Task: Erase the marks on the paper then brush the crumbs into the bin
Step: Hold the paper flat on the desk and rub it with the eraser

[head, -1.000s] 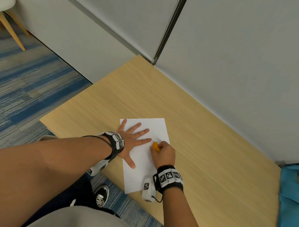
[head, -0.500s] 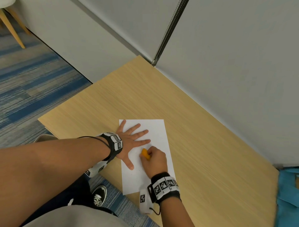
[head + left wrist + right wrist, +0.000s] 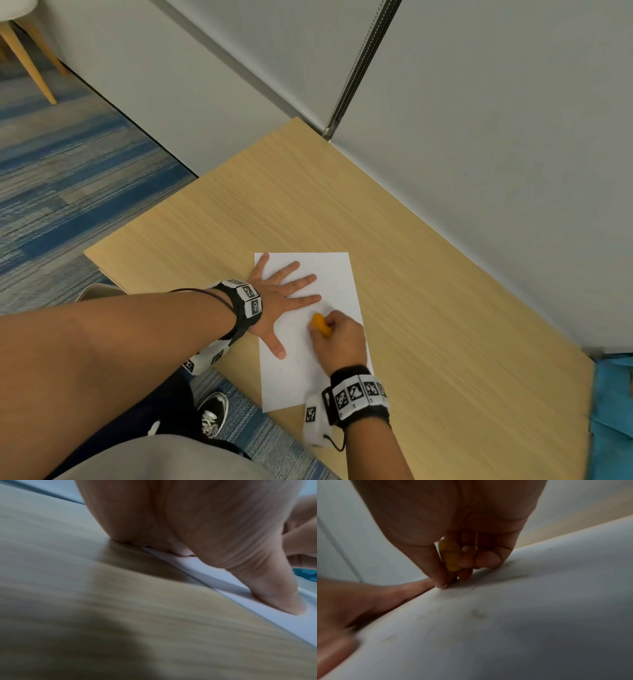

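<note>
Yellow eraser point(image 3: 321, 324), half-hidden, pinched by right hand point(image 3: 337, 341); left hand point(image 3: 279, 301) splayed flat on paper point(image 3: 337, 274).

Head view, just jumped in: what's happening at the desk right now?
A person is erasing a sheet of paper on a wooden table. The left hand lies flat with fingers spread, pressing the sheet down. The right hand pinches a small orange eraser and has its tip down on the paper just beside the left fingers. Faint smudges and a few crumbs show on the sheet. Brushing hasn't started.
</note>
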`<state>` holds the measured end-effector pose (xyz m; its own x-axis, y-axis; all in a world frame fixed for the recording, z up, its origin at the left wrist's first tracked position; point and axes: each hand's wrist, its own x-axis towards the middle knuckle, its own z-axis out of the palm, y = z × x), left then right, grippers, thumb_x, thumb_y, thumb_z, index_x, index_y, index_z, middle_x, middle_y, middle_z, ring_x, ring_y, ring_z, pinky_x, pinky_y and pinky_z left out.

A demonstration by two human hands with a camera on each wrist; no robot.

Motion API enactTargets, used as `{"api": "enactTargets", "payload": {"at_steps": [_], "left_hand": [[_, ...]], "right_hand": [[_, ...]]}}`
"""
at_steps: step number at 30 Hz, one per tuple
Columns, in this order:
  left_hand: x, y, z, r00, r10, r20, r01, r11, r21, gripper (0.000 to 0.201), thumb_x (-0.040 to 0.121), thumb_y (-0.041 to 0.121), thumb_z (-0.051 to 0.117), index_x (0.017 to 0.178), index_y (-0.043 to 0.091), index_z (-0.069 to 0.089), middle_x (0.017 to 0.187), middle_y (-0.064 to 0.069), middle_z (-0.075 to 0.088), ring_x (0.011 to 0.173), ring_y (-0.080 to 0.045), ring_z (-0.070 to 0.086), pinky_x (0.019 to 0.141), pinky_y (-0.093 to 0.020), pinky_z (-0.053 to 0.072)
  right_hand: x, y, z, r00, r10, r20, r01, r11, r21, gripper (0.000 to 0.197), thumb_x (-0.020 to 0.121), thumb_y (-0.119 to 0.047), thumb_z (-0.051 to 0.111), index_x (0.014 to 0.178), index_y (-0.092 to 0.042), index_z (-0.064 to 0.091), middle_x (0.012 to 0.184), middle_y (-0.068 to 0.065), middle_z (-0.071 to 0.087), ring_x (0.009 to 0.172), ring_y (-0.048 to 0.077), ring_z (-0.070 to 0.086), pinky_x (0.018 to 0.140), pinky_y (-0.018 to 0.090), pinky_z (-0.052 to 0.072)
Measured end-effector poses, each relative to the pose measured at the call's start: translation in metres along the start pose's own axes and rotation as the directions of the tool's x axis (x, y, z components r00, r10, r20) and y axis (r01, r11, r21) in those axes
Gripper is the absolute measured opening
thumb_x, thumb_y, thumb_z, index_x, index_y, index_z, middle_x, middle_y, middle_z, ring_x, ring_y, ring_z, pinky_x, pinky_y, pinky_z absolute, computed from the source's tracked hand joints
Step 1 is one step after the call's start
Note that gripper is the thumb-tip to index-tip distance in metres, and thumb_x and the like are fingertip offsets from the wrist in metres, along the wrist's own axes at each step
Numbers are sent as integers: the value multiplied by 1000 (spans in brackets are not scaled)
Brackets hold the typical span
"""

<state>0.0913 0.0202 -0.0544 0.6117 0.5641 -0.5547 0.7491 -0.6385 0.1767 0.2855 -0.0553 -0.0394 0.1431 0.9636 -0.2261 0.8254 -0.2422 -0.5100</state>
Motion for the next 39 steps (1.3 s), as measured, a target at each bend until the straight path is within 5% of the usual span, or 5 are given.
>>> {"api": "enactTargets", "payload": {"at_steps": [14, 20, 26, 32, 39], "left_hand": [[1, -1, 3, 1000, -3, -10, 2, 1000, -12, 135, 59, 100, 57, 151, 56, -31, 157, 17, -48, 147, -26, -45, 107, -76, -23], [2, 0, 4, 1000, -7, -22, 7, 1000, 5, 135, 58, 101, 56, 153, 54, -29, 158, 15, -47, 147, -27, -44, 107, -76, -23], [4, -1, 4, 1000, -1, -16, 1, 1000, -4, 136, 57, 102, 56, 151, 56, -31, 157, 16, -48, 146, -26, -46, 106, -76, -23], [4, -1, 5, 1000, 0, -19, 1, 1000, 2, 136, 57, 101, 56, 152, 55, -30, 157, 16, -48, 146, -27, -46, 106, -76, -23], [3, -2, 6, 1000, 1, -23, -1, 1000, 1, 136, 57, 102, 56, 150, 56, -32, 157, 16, -49, 145, -27, -47, 106, -76, -24]], "right_hand": [[9, 3, -11, 994, 93, -52, -90, 994, 63, 31, 89, -36, 65, 65, -20, 55, 57, -8, 53, 53, 9, 47, 56, 27, 41], [-22, -18, 11, 975, -151, 163, 164, 984, -65, 27, 86, -40, 65, 72, -17, 60, 59, -10, 52, 56, 6, 49, 52, 23, 34], [0, 1, -4, 993, 104, -59, -100, 992, 71, 30, 88, -38, 66, 67, -20, 55, 58, -8, 53, 54, 9, 49, 56, 27, 43], [-21, -14, 6, 974, -127, 186, 141, 988, -64, 25, 86, -40, 66, 74, -19, 61, 63, -10, 55, 60, 8, 53, 55, 24, 38], [-5, -12, 0, 1000, -2, 31, 3, 999, -39, 29, 89, -36, 63, 69, -16, 56, 59, -8, 52, 54, 8, 48, 53, 29, 40]]}}
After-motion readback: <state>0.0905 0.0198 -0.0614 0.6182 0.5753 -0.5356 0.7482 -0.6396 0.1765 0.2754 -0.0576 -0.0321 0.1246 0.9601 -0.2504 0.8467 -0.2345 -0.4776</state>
